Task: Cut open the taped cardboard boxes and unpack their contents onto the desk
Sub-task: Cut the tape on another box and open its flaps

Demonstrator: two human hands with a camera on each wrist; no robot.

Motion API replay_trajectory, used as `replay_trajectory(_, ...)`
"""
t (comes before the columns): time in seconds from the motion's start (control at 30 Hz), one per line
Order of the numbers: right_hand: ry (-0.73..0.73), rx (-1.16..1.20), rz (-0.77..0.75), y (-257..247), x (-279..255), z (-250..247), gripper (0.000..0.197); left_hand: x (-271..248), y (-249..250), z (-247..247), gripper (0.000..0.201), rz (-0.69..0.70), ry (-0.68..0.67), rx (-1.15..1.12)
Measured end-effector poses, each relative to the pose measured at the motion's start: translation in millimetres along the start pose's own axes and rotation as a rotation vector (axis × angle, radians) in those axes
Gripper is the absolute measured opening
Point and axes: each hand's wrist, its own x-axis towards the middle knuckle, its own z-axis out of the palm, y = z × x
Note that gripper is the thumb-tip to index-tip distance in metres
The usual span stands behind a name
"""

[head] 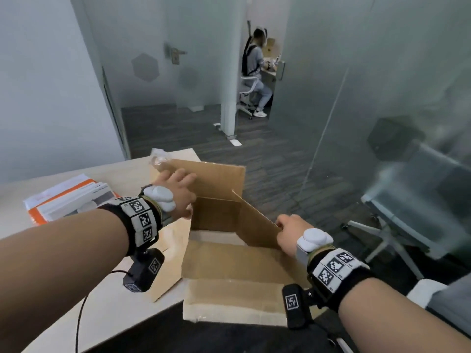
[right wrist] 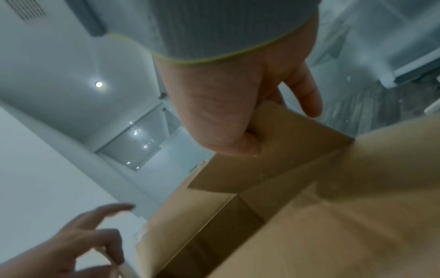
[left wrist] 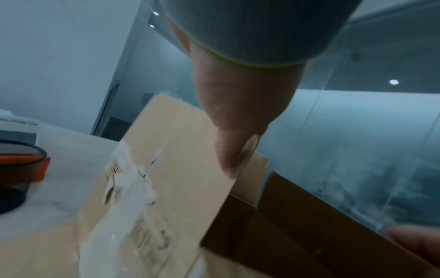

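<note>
An open brown cardboard box [head: 229, 263] stands at the desk's corner, and only bare cardboard shows inside it. My left hand [head: 178, 192] holds the left flap [head: 175, 240]. Its thumb [left wrist: 238, 131] lies on the flap's outer face beside a torn white label [left wrist: 133, 188], and its fingers [right wrist: 83, 244] reach over the inner side. My right hand [head: 288, 230] grips the corner of the raised right flap [head: 257, 225], thumb inside and fingers outside [right wrist: 226, 122]. The far flap [head: 211, 177] and near flap [head: 234, 301] are folded outward.
A stack of orange-and-white packages [head: 68, 200] lies on the light wooden desk [head: 114, 314] to the left. A crumpled piece of clear tape [head: 159, 159] sits behind the box. To the right are a glass wall and an office chair [head: 395, 225]. A person sits far off [head: 254, 70].
</note>
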Motion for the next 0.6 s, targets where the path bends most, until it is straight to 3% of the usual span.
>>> replay_trajectory(0.13,-0.008,0.007,0.051,24,-10,-6,0.021,16,10,-3,0.032,-0.053,0.099,-0.106)
replay_trajectory(0.43,-0.057,0.022,0.029,67,-29,-9,0.029,52,48,-20,0.029,-0.045,0.040,-0.162)
replay_trajectory(0.5,-0.017,0.044,0.067,74,-31,-11,0.035,57,53,-31,0.028,-0.032,0.107,-0.170)
replay_trajectory(0.6,0.093,0.078,0.133,80,-32,-21,0.046,61,52,-53,0.027,-0.030,0.335,-0.200)
